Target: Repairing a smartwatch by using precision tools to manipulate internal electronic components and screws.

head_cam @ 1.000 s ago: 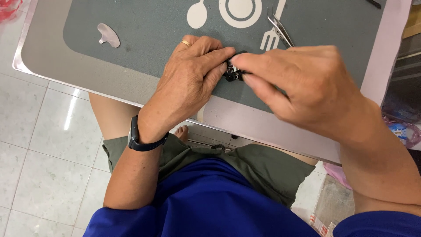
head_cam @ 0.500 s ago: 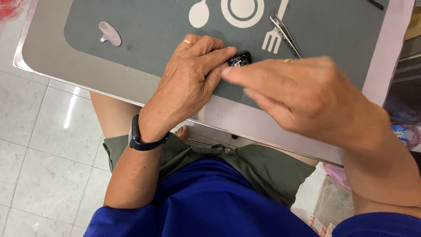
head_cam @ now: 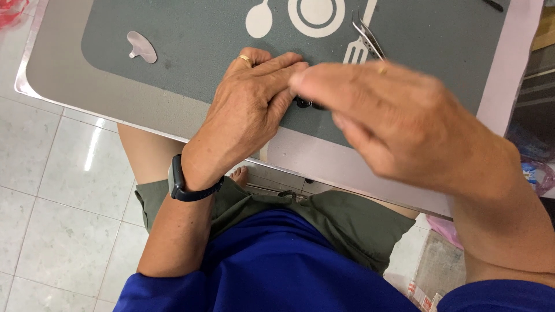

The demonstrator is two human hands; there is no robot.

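The right hand point(head_cam: 399, 121) lifts off the mat and swings up toward the camera, blurred now, looming larger than a second ago. Its fingertips, pinched right on the small black part point(head_cam: 302, 104) then, sit just above it and no longer grip it. The part, plainly visible between both hands half a second back, is now mostly hidden, only a dark sliver peeking out beside the left hand point(head_cam: 248, 110) fingertips. More of the tweezers point(head_cam: 365, 36) shows beyond the right knuckles.
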